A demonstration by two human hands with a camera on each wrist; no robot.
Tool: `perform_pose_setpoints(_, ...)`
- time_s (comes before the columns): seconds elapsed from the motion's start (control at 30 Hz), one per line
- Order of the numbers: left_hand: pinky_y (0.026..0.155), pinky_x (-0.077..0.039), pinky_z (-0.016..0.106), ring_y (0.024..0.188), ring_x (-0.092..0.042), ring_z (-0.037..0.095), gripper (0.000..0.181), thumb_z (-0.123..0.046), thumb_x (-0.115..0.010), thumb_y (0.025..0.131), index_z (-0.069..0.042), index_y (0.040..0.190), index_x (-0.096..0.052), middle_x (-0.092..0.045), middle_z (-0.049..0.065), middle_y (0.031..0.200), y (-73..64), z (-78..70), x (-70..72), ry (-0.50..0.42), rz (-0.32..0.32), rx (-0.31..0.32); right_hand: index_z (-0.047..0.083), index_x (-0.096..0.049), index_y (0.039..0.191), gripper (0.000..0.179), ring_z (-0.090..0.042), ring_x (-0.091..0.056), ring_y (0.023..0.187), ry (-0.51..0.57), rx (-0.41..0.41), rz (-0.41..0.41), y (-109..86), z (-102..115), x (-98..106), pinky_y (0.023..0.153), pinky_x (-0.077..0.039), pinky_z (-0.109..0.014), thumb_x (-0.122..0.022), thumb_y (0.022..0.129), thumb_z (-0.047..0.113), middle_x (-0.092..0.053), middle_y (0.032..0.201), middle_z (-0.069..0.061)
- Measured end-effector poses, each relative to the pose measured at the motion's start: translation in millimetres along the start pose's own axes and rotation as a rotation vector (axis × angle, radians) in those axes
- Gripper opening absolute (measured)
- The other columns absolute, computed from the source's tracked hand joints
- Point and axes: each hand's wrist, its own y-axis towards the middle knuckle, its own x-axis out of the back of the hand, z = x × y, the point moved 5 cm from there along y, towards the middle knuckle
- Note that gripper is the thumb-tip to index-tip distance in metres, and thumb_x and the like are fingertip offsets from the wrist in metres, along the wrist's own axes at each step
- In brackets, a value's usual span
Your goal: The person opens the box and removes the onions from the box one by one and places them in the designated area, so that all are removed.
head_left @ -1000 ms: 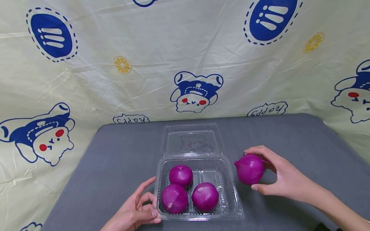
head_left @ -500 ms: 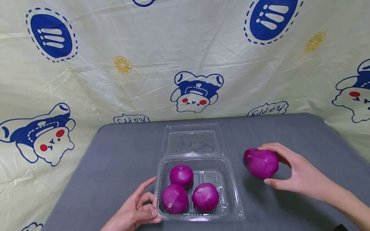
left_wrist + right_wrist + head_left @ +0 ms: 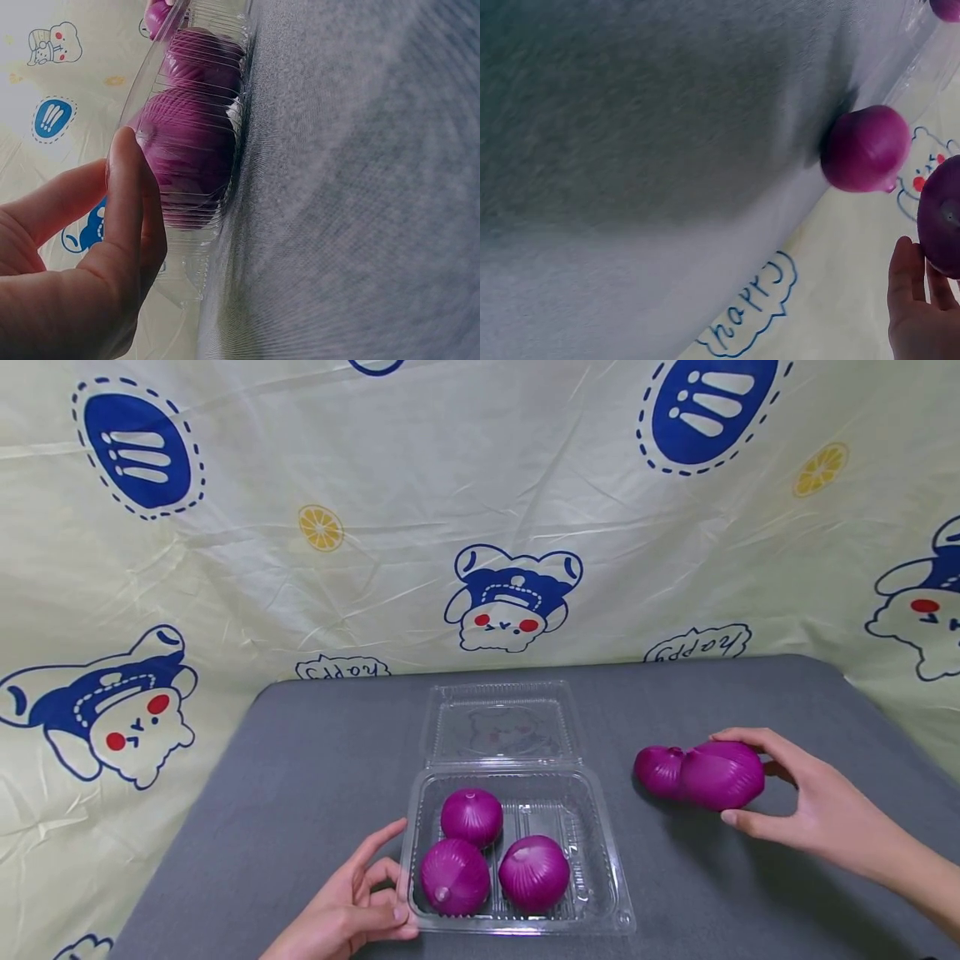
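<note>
My right hand [image 3: 817,810] holds a purple onion [image 3: 726,775] above the grey table, thumb on its near side and fingers on its far side. Behind and left of it, overlapping it in the head view, another purple onion [image 3: 657,771] rests on the table; the right wrist view shows this onion [image 3: 866,148] apart from the held one [image 3: 941,217]. My left hand [image 3: 356,897] grips the left rim of a clear plastic clamshell box [image 3: 592,827], with its fingertips [image 3: 124,142] at the edge. Inside sit three purple onions [image 3: 455,877], two at the left and one near the middle.
The box's clear lid [image 3: 501,722] lies folded back behind it. The grey cloth-covered table [image 3: 322,752] ends at a pale printed curtain [image 3: 375,585] along the back and sides.
My right hand has carried its onion to the right, away from the box, and the onion on the table behind it has come into sight. The left hand and box stay put.
</note>
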Motion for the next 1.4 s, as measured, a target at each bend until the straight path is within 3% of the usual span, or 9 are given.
perform_pose_setpoints(0.13,0.091,-0.054,0.044,0.085,-0.067,0.02,0.089,0.006,-0.057,0.092,-0.013,0.156,0.001,-0.053,0.008,0.1,0.5,-0.1,0.8,0.005,-0.033,0.028,0.022,-0.052,0.135,0.078,0.0,-0.048,0.105,0.025,-0.053,-0.023,-2.0,-17.1,3.7,0.083,-0.038,0.0,-0.091,0.068,0.011,-0.051,0.125,0.01)
perform_pose_setpoints(0.4,0.091,-0.054,0.043,0.084,-0.067,0.02,0.089,0.007,-0.058,0.092,-0.013,0.157,0.0,-0.053,0.008,0.1,0.7,-0.2,0.0,-0.005,-0.035,0.041,0.013,-0.047,0.137,0.077,0.008,-0.047,0.101,0.045,-0.127,-0.04,-7.5,-49.1,7.2,0.077,-0.042,0.0,-0.088,0.072,0.01,-0.044,0.127,0.006)
perform_pose_setpoints(0.6,0.091,-0.054,0.043,0.083,-0.067,0.02,0.089,0.006,-0.058,0.092,-0.013,0.157,-0.001,-0.053,0.008,0.1,1.0,-0.5,0.2,0.007,-0.039,0.041,0.008,-0.043,0.137,0.076,0.019,-0.045,0.096,0.035,-0.188,0.031,-11.6,-71.8,4.5,0.072,-0.046,-0.003,-0.087,0.076,0.018,-0.044,0.13,-0.014)
perform_pose_setpoints(0.8,0.091,-0.054,0.043,0.083,-0.067,0.02,0.089,0.006,-0.059,0.091,-0.013,0.157,-0.001,-0.053,0.008,0.1,1.0,-0.6,0.5,0.005,-0.046,0.049,0.006,-0.043,0.135,0.077,0.021,-0.042,0.097,0.013,-0.19,0.07,-10.3,-81.8,-0.6,0.07,-0.046,-0.004,-0.088,0.074,0.022,-0.046,0.13,-0.021)
perform_pose_setpoints(0.93,0.091,-0.054,0.042,0.082,-0.067,0.019,0.09,0.006,-0.059,0.091,-0.014,0.157,-0.001,-0.054,0.008,0.1,0.9,-1.0,0.7,-0.004,-0.054,0.055,0.004,-0.043,0.133,0.079,-0.015,-0.062,0.104,-0.05,-0.195,0.09,-7.8,-84.7,-5.4,0.067,-0.046,-0.006,-0.089,0.073,0.026,-0.05,0.127,-0.026)
perform_pose_setpoints(1.03,0.09,-0.054,0.042,0.081,-0.066,0.019,0.09,0.006,-0.059,0.091,-0.014,0.157,-0.001,-0.054,0.008,0.1,1.2,-0.9,0.8,-0.008,-0.056,0.054,0.003,-0.043,0.132,0.081,-0.049,-0.057,0.106,-0.071,-0.193,0.103,-6.8,-85.9,-9.1,0.066,-0.045,-0.006,-0.09,0.072,0.027,-0.051,0.126,-0.026)
perform_pose_setpoints(1.3,0.09,-0.054,0.042,0.08,-0.066,0.018,0.09,0.006,-0.06,0.091,-0.013,0.157,-0.002,-0.054,0.008,0.099,0.8,-0.4,1.1,-0.002,-0.059,0.046,-0.007,-0.037,0.13,0.084,-0.056,-0.049,0.109,-0.029,-0.226,0.126,-5.7,-95.8,-13.2,0.066,-0.04,-0.004,-0.089,0.072,0.022,-0.045,0.124,-0.03)
perform_pose_setpoints(1.37,0.09,-0.054,0.042,0.08,-0.065,0.017,0.09,0.006,-0.06,0.091,-0.013,0.157,-0.002,-0.054,0.008,0.1,0.6,-0.3,1.4,-0.003,-0.06,0.044,-0.008,-0.035,0.131,0.084,-0.054,-0.048,0.108,-0.023,-0.239,0.139,-5.9,-100.8,-13.7,0.067,-0.039,-0.004,-0.089,0.073,0.021,-0.044,0.124,-0.031)
perform_pose_setpoints(1.4,0.09,-0.054,0.043,0.08,-0.065,0.017,0.09,0.006,-0.06,0.091,-0.014,0.157,-0.003,-0.054,0.008,0.1,0.5,-0.3,1.8,-0.003,-0.065,0.047,-0.009,-0.035,0.132,0.084,-0.042,-0.052,0.109,-0.018,-0.237,0.142,-6.1,-102.9,-13.9,0.067,-0.04,-0.005,-0.088,0.073,0.019,-0.044,0.124,-0.031)
